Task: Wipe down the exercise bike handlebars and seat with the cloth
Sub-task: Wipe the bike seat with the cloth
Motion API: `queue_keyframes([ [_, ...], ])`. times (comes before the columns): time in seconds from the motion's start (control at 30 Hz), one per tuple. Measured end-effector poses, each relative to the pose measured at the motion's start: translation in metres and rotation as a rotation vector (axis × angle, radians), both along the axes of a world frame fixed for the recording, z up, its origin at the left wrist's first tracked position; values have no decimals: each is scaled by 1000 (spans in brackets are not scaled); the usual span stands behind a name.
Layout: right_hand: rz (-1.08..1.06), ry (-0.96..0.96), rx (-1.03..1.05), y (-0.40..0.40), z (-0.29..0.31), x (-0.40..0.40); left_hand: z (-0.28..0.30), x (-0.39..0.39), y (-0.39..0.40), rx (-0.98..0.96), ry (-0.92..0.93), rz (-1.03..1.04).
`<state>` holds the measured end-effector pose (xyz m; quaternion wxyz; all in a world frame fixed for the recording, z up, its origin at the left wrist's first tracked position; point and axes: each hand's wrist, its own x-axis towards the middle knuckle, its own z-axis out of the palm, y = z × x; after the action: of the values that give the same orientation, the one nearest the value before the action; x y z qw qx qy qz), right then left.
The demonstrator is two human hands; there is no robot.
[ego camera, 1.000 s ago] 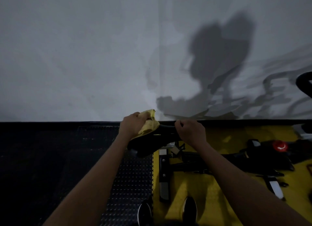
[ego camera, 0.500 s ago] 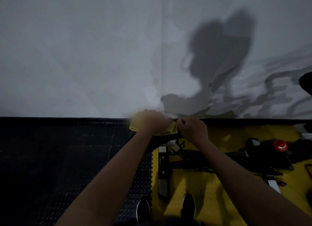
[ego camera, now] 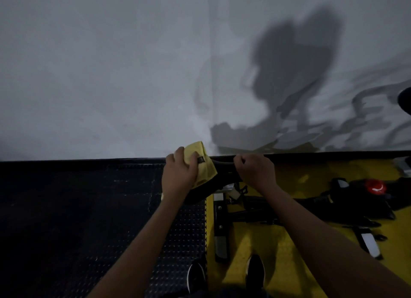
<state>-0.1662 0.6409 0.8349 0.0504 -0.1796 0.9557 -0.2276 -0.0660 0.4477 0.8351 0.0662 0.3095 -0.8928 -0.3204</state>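
A single wide-angle camera, worn on the person's head, looks forward and steeply down. It sits close above the black padded bike seat (ego camera: 216,182), which lies at mid-frame with both forearms reaching in to it from the bottom edge. Beyond the seat, a pale grey wall (ego camera: 100,64) fills the upper half. Below the seat, the person's two black shoes (ego camera: 196,274) show at the bottom edge. No second view is given.

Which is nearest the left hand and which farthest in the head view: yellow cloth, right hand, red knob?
1. Yellow cloth, gripped by the left hand.
2. Right hand, to the right, gripping the black seat.
3. Red knob, far right.
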Motion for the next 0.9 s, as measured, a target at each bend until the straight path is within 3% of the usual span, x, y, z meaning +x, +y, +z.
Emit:
queue_keyframes([
  [0.2, -9, 16, -6, 0, -4, 0, -16, 31, 30, -429, 133, -38],
  [0.3, -11, 20, 0, 0, -3, 1, -18, 47, 41, -399, 5, -42],
  [0.4, -21, 8, 4, 0, -4, 0, -23, 51, 39, -450, 9, -94],
  [0.53, -29, 5, 8, -2, -1, 1, -21, 25, 31, -504, -29, -51],
  [0.63, -28, 1, 5, -2, 2, 3, -10, -6, 20, -470, -161, -86],
  [0.7, -32, -9, -2, -1, 0, 2, 0, -28, 12, -408, -288, -142],
  [0.9, -16, -9, 7, 0, -1, 0, 13, -78, 14, -479, -527, -436],
])
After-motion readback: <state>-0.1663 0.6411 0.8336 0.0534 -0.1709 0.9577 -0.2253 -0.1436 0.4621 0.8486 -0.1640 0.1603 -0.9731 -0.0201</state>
